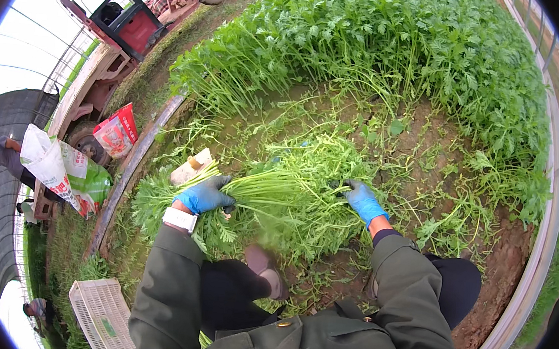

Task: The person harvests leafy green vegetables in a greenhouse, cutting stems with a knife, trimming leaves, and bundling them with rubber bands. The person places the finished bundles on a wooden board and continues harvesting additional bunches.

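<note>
My left hand (205, 195), in a blue glove with darkened fingers, grips a bunch of long pale-green stems (270, 189). Leafy tops (166, 199) of cut greens lie beneath and left of that hand. My right hand (361, 201), also gloved in blue, has its fingers curled into the leafy greens (335, 175) at the right end of the heap; its fingertips are partly hidden. Just beyond the left hand lies a pale flat block (201, 162) with a tan knob. Both hands are above the heap, in front of my knees.
Uncut greens (398, 39) stand beyond. A printed white-and-green sack (75, 170), a red packet (116, 131) and a red cargo vehicle (132, 24) are left of an edging board (133, 170). A plastic crate (102, 316) sits lower left. Two people (6, 151) are far left.
</note>
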### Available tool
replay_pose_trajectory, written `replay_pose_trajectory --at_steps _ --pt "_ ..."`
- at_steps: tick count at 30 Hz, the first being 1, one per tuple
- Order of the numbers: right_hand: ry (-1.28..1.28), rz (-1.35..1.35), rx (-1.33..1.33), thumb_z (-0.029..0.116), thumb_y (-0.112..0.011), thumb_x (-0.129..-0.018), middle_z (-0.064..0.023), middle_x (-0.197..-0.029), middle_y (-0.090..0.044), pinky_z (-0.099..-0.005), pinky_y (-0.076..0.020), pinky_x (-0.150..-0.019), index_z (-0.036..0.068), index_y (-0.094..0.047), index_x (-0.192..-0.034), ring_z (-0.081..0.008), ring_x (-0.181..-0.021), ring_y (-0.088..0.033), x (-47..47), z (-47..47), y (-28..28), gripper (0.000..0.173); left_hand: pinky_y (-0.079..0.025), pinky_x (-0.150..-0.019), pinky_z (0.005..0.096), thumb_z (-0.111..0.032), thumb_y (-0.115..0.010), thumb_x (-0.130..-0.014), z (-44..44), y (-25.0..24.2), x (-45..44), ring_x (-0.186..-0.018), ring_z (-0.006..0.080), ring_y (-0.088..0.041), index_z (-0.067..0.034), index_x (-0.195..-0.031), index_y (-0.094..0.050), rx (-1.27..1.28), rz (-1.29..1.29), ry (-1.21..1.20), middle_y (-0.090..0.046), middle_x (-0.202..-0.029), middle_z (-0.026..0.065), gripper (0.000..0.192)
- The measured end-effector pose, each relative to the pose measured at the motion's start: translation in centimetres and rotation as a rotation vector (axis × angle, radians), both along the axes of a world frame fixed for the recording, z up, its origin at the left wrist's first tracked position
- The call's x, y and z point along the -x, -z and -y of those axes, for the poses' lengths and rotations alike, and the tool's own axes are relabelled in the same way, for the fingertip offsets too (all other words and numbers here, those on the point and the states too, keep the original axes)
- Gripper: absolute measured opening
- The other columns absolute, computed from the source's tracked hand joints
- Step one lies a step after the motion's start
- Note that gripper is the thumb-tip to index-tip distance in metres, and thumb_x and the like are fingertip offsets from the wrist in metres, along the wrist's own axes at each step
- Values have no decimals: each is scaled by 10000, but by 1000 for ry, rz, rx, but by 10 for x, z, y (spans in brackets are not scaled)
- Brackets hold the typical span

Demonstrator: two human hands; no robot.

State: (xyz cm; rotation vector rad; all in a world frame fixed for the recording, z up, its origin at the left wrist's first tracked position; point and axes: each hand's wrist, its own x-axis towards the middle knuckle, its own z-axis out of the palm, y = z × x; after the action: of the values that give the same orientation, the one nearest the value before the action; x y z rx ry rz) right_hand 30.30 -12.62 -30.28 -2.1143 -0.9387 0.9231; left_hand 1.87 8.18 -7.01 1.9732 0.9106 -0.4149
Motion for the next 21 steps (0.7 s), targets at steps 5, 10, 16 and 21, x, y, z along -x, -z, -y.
replay_pose_trajectory --at_steps 5,10,16,21 --pt "116 -609 -374 42 -588 -844 -134 -1022 -654 -275 -520 -594 -41 -501 -1249 -134 -694 -621 22 -20 -30 422 -491 -695 287 -105 -657 -769 7 1 -3 -718 153 -625 48 -1165 -543 -129 35 13 -668 -822 97 439" --pt "-285 -258 -568 101 -625 -754 -146 -1102 -653 -302 -473 -889 55 -598 -1173 -227 -991 -637 74 -38 -68 422 -490 -693 287 -124 -673 -757 17 -15 -13 -717 154 -622 6 -1105 -600 20 98 -42 -671 -836 83 379" --pt "194 168 -9 151 -549 -749 -164 -1038 -652 -378 -472 -891 160 -663 -1099 -341 -1011 -602 4 13 6 368 -500 -788 338 -151 -699 -748 26 -22 0 -856 217 -650 -48 -1154 -589 -308 20 113 -673 -943 127 433" --pt "584 -728 -545 61 -466 -914 -88 -738 -677 -224 -349 -360 -15 -555 -1066 -92 -437 -509 -16 1 -24 192 -493 -679 375 -209 -695 -747 50 -7 -2 -803 246 -645 -164 -1130 -632 -1022 -119 637 -648 -817 110 391"
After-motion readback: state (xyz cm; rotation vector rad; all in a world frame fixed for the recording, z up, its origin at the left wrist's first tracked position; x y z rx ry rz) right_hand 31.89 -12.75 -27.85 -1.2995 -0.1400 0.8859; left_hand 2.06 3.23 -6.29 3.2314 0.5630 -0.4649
